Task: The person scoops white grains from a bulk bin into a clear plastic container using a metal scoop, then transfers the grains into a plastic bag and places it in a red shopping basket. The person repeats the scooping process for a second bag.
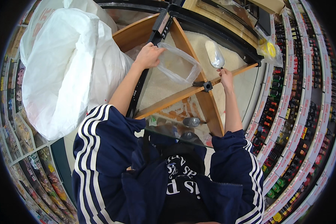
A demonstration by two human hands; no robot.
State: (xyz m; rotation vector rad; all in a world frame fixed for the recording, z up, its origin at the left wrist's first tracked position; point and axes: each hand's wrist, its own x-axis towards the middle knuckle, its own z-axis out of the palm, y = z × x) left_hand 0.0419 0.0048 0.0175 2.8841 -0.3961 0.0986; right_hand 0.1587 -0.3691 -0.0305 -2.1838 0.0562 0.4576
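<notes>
My left hand [149,56] grips the rim of a clear plastic bag [182,76], its mouth spread wide over a bin compartment. In my right hand [226,79] is the dark handle of a clear scoop [219,60], which carries pale grains like rice. That scoop is above the right rear compartment, where a broad layer of white rice-like grain [197,39] lies. Wooden dividers [182,42] meet at a black joint [207,86] between the compartments. A second scoop [191,121] lies in the near compartment, among scattered grains over a brown floor.
A large white sack [58,72] bulges at my left, against the bin's black frame [140,92]. Shelves of dark bottles [285,112] curve along the right. Packaged goods [42,168] fill a rack at lower left. A bag with something yellow [269,50] hangs at the bin's far right corner.
</notes>
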